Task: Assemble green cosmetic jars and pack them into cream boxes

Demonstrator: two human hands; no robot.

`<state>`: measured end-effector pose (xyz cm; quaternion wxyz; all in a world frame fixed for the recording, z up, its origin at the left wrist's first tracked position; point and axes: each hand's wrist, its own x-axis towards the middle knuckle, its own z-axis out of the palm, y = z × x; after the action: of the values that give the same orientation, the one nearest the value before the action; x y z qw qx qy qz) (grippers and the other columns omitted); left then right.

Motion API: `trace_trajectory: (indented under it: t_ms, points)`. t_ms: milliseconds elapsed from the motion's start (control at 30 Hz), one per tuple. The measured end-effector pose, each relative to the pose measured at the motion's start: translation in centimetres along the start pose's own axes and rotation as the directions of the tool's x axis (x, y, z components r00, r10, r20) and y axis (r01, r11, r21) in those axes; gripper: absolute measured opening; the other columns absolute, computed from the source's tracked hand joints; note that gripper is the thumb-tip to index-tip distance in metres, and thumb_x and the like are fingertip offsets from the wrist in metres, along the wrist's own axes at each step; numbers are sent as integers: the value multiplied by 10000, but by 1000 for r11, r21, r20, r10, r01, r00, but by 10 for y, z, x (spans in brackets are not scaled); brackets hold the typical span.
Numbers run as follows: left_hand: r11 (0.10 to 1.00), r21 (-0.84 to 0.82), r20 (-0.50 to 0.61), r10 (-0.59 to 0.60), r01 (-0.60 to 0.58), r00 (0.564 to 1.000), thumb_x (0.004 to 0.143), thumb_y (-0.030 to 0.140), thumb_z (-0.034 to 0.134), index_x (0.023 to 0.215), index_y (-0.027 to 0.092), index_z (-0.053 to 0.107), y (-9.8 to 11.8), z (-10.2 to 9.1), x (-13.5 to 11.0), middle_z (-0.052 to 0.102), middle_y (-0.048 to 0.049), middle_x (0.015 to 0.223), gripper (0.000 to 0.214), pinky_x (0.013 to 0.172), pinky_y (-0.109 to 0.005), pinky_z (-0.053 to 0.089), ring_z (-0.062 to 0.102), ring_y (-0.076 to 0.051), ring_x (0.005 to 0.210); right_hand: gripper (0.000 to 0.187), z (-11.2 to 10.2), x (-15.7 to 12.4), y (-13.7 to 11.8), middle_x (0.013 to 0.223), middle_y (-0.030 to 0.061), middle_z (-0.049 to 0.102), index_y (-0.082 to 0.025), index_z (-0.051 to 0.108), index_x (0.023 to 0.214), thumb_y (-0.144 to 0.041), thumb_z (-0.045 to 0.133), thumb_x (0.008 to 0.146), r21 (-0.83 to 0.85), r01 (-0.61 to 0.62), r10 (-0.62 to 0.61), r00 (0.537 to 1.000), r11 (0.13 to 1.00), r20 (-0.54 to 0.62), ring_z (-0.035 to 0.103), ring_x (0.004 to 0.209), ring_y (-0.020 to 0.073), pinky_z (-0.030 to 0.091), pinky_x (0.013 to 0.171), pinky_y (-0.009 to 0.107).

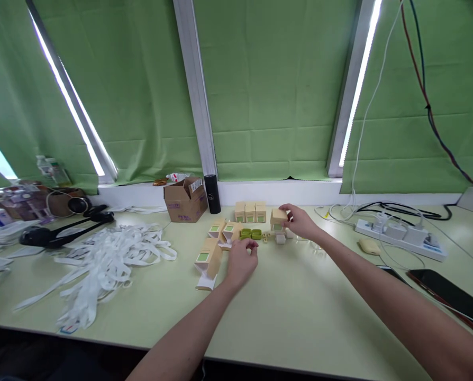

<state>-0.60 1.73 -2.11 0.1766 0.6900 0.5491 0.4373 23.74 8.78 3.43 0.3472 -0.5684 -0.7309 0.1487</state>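
Note:
At the middle of the table my right hand is closed around a small tan cardboard box. Just below that box lies a small white case. My left hand has its fingers curled together beside two small green cases; whether anything is between its fingertips is hidden. Left of it are open tan boxes with green-windowed fronts and white flaps. Behind, three closed tan boxes stand in a row. Tiny yellowish pieces and clear pieces lie between and right of the hands.
A pile of white straps and black headphones cover the left side. An open brown carton and a black cylinder stand at the back. On the right are a power strip, cables and a dark phone.

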Motion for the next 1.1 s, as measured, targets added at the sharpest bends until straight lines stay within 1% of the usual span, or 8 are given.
trace_trajectory:
  t_ms: [167,333,500,600,667,767,833,1100]
  points:
    - [999,22,-11,42,-42,999,842,63,631,879,193,718,3,1,-3,684,-64,897,160,926,-414,506,626,-245,1000,479,10,48,18,1295,100,653,-191,565,1312,-107,641,846,-75,-75,71,996,994,-57,654,925,179,507,864,301]
    - [996,-5,4,85,-85,996,832,42,619,870,202,701,2,3,-5,679,-52,894,184,929,-414,502,615,-242,1012,496,35,69,33,1312,133,650,-167,576,1300,-73,662,821,-166,-109,104,994,980,-37,648,1075,226,479,929,306]
    - [993,-16,13,115,-114,993,834,47,608,865,208,698,2,3,-7,686,-49,888,188,902,-407,498,607,-240,990,529,51,66,38,1290,140,629,-174,518,1355,-75,641,850,-256,-109,110,994,961,-12,633,1139,236,455,929,286]
    - [990,-21,6,136,-136,991,842,53,604,874,209,695,4,2,-7,684,-50,894,183,900,-399,496,604,-237,989,510,53,56,37,1328,181,555,-180,451,1412,-140,577,919,-317,-130,128,991,939,-28,666,1026,235,461,845,301]
    - [990,-21,10,140,-139,990,847,53,602,880,206,693,5,1,-7,683,-52,904,181,911,-400,494,606,-235,993,409,52,48,35,1276,182,560,-199,501,1362,-204,543,955,-363,-133,137,990,922,-15,669,969,250,456,819,327]
    - [990,-13,20,140,-140,990,853,56,599,882,205,689,7,2,-7,683,-54,906,177,916,-404,495,605,-236,999,294,52,39,31,1161,152,615,-247,609,1246,-259,547,959,-424,-98,129,991,900,45,648,1038,301,440,877,383]
    - [988,-5,17,152,-152,988,858,58,592,888,205,687,7,2,-8,685,-55,907,178,905,-402,500,604,-236,997,292,54,37,29,1152,144,639,-272,644,1227,-259,562,947,-453,-77,126,989,888,79,625,1109,325,420,931,420]
    - [985,-1,-1,171,-171,985,841,60,588,878,211,691,2,1,-7,689,-49,888,187,890,-409,505,606,-236,966,409,64,58,26,1318,145,641,-276,614,1345,-209,503,957,-486,-122,191,977,865,94,598,1218,314,401,1005,464]
